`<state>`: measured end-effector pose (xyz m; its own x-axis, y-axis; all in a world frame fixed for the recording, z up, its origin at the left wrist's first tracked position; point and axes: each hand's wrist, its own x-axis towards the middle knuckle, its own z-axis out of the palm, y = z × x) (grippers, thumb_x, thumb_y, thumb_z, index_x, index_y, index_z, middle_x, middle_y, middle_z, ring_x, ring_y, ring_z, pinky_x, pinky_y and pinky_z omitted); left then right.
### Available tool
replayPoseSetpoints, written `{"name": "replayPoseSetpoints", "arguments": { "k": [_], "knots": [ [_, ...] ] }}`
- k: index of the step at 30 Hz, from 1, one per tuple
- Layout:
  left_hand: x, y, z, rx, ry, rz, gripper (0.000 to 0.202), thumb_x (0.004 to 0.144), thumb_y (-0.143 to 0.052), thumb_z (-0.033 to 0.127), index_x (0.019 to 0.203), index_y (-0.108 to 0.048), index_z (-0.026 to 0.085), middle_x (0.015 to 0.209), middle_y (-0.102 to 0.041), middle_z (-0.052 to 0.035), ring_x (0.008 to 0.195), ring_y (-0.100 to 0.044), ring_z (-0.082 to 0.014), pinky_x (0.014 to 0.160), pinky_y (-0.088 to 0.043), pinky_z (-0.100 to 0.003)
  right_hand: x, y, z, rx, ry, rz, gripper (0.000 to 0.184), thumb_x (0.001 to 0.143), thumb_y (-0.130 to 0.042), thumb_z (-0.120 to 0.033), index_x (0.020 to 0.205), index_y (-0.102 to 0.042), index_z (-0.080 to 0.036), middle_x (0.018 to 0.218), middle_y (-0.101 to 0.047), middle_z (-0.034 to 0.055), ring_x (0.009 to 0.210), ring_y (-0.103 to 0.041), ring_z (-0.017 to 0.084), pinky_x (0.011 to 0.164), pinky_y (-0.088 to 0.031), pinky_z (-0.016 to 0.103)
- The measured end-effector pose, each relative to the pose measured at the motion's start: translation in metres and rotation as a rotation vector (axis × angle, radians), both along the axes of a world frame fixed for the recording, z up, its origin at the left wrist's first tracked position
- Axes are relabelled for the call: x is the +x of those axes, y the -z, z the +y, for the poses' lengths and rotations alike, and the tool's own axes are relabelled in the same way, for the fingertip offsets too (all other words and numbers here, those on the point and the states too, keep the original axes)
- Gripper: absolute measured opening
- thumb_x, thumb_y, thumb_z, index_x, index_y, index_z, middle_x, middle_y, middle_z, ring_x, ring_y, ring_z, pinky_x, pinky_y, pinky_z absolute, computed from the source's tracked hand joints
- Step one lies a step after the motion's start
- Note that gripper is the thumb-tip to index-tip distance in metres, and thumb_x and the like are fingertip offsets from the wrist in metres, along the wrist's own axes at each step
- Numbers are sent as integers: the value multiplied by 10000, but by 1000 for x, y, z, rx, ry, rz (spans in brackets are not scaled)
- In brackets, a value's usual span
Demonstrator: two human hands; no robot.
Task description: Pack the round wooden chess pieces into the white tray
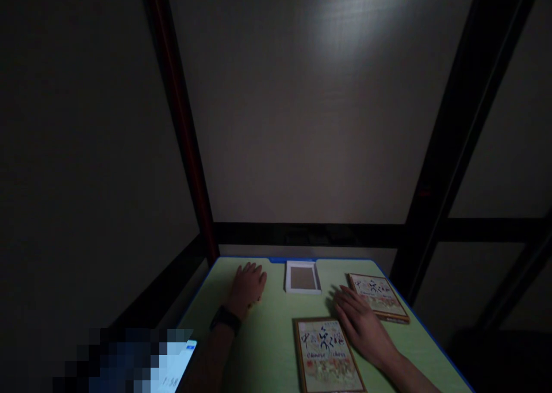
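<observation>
My left hand (249, 286) rests palm down on the left part of the green table, fingers stretched out and holding nothing; a dark watch (225, 319) is on that wrist. My right hand (359, 324) lies flat with its fingers apart, between two Chinese chess boxes. The nearer chess box (326, 358) is left of this hand, close to its edge. Beyond the hand, to the right, is the other chess box (379, 297), partly covered by my fingers or just behind them. An open white box (318, 290) with a brown inside sits at the back middle.
The green table (271, 347) has a blue edge and stands near a pale wall panel (306, 151) with dark frame posts. At the lower left a lit phone screen (179, 361) shows beside the table, partly pixelated. The surroundings are dim.
</observation>
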<state>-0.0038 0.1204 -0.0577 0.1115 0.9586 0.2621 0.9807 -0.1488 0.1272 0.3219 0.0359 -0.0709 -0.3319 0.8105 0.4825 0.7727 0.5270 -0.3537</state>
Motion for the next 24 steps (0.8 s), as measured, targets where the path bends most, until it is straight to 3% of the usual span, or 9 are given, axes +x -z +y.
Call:
{"name": "replayPoseSetpoints", "arguments": {
  "k": [5, 13, 20, 24],
  "knots": [
    [9, 4, -11, -5, 95, -31, 360, 956, -448, 257, 1243, -642, 162, 1380, -588, -170, 1342, -486, -304, 1176, -285, -496, 2, 0, 3, -37, 0, 16, 431, 1005, -377, -381, 1106, -743, -177, 1199, -715, 121, 1271, -560, 294, 1097, -446, 511],
    [34, 4, -24, 17, 134, -117, 385, 957, -425, 284, 1244, -648, 155, 1403, -574, -162, 1358, -472, -283, 1202, -255, -447, 2, 4, 3, -66, -1, 50, 460, 1005, -369, -428, 1113, -739, -176, 1191, -718, 125, 1237, -585, 291, 1094, -449, 496],
    [23, 0, -10, -13, 37, -75, 386, 955, -429, 294, 1265, -648, 220, 1453, -544, -107, 1391, -424, -302, 1170, -287, -496, 2, 2, 2, -92, -1, 43, 452, 1009, -364, -408, 1111, -736, -172, 1183, -721, 119, 1234, -583, 284, 1102, -432, 488],
    [16, 3, -5, -21, 21, -93, 385, 951, -448, 312, 1281, -639, 262, 1473, -525, -85, 1391, -418, -318, 1159, -286, -529, -3, -10, -5, -171, -10, 118, 484, 1009, -351, -452, 1142, -729, -181, 1221, -703, 124, 1225, -585, 280, 1097, -425, 483]
  ]
}}
